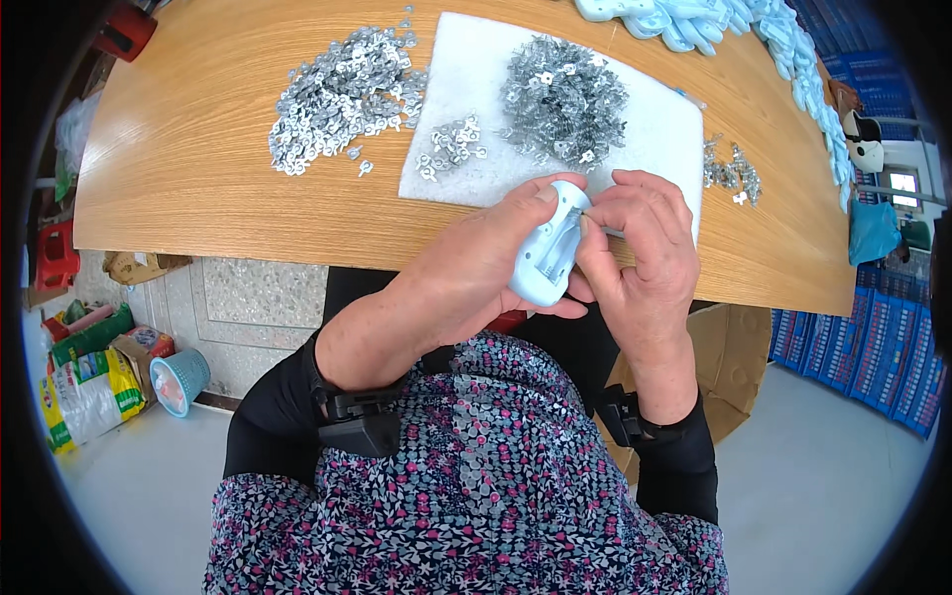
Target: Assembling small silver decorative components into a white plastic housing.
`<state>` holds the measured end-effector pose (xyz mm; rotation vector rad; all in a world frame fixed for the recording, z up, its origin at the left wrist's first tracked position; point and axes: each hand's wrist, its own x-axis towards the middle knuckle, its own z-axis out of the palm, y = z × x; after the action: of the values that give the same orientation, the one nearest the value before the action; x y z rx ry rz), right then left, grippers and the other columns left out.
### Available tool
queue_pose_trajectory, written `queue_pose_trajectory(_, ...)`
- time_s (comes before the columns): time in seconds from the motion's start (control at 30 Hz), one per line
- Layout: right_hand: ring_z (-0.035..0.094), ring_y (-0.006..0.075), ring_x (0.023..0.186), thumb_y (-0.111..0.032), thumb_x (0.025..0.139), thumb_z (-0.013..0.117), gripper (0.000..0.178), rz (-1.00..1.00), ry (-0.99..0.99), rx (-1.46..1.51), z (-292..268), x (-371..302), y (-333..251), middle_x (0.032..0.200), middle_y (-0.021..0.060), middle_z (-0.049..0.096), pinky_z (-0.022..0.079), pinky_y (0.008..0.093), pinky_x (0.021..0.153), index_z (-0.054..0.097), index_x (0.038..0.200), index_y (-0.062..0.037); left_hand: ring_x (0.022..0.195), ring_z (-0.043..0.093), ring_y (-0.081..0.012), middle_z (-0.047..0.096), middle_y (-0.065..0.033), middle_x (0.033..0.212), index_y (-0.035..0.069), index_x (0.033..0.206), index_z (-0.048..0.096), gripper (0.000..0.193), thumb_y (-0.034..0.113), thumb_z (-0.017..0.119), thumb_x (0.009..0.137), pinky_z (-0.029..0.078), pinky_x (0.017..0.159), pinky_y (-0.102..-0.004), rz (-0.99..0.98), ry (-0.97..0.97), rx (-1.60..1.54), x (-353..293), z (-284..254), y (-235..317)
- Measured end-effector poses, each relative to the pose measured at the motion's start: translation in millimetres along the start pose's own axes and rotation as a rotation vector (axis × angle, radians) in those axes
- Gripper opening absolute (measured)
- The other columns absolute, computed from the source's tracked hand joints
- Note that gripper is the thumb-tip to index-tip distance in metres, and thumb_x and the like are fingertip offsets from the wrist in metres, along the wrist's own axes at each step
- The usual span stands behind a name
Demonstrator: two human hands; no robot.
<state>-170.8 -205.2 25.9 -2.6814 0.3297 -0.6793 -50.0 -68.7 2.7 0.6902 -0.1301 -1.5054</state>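
A light blue plastic housing [535,286] with an open, long recess, like a battery compartment, is held tilted in front of me at the table's near edge. My left hand [466,253] grips it from the left, thumb on its upper end and fingers underneath. The thumb and forefinger of my right hand [645,238] are pinched together at the recess's upper right edge; what they hold, if anything, is hidden. Just beyond my hands, a white padded sheet [664,149] carries a heap of small metal spring-like pieces [565,104] and a smaller cluster of metal contacts [451,149].
Left of the sheet, flat metal tabs [342,104] are heaped on the wooden table [188,159]. More small metal pieces [732,174] lie at the right. Light blue housings [684,25] line the far right edge. A cardboard box [734,367] stands below the table.
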Motion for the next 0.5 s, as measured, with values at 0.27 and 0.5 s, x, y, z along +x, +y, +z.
queue_pose_trajectory(0.27,0.061,0.0306,0.1,-0.006,0.071,0.073,0.024,-0.018,-0.04,-0.045,-4.7,-1.3,-2.8,0.099,0.0092,0.067,0.041,0.0434,0.094,0.069,0.095,-0.0044,0.093,0.068,-0.0281,0.057,-0.0174,0.122,0.008,0.149,0.033,0.05,0.037,0.035,0.108,0.06,0.082,-0.0428,-0.004,0.035,0.057,0.6,0.1,0.8)
queue_pose_trajectory(0.5,0.063,0.0133,0.088,-0.011,0.094,0.065,0.017,0.467,-0.121,0.442,-14.8,-5.6,-2.4,0.097,0.0052,0.068,0.049,0.0295,0.078,0.065,0.108,-0.0018,0.093,0.069,-0.0278,0.06,-0.018,0.121,0.008,0.152,0.03,0.051,0.034,0.036,0.108,0.06,0.079,-0.04,0.011,-0.046,0.069,-2.5,-0.8,1.8)
